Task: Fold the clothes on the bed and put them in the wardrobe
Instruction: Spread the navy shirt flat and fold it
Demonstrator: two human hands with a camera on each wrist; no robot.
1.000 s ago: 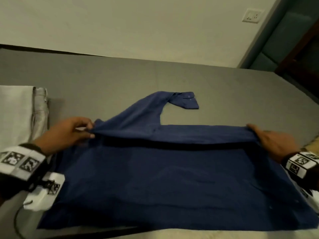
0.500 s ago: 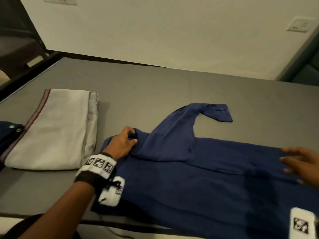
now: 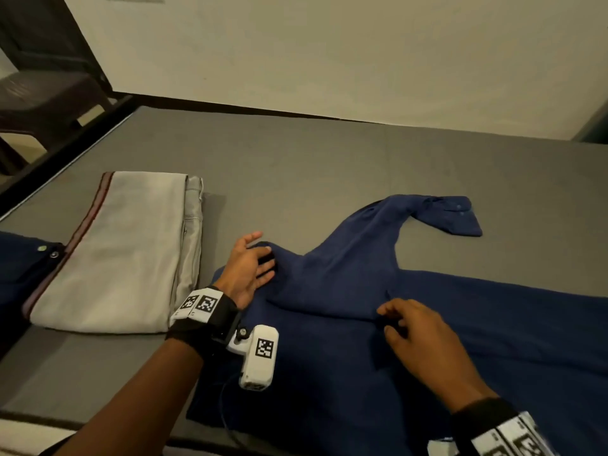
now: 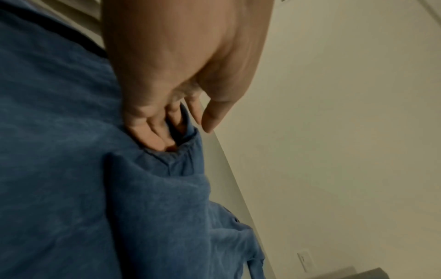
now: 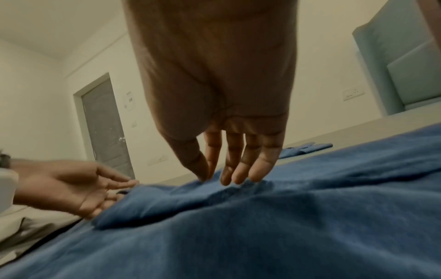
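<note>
A dark blue shirt (image 3: 362, 363) lies spread on the grey bed (image 3: 296, 166), its far part folded toward me. One sleeve runs up and right, ending in a cuff (image 3: 455, 217). My left hand (image 3: 251, 268) rests at the shirt's left corner with straight, spread fingers. In the left wrist view its fingers (image 4: 152, 132) are tucked into a fold of the shirt (image 4: 59, 169), thumb apart. My right hand (image 3: 408, 327) sits on the folded edge near the middle. In the right wrist view its straight fingertips (image 5: 238, 175) touch the shirt (image 5: 262, 236).
Folded light grey trousers (image 3: 115, 251) lie left of the shirt. Another dark blue garment (image 3: 23, 268) lies at the left edge. A dark chair (image 3: 42, 100) stands beyond the bed's left corner. A wall runs along the far side of the bed.
The lifted fold has been laid down on the shirt and both hands have let go. My right hand moved left to the middle of the fold. The view swung left.
</note>
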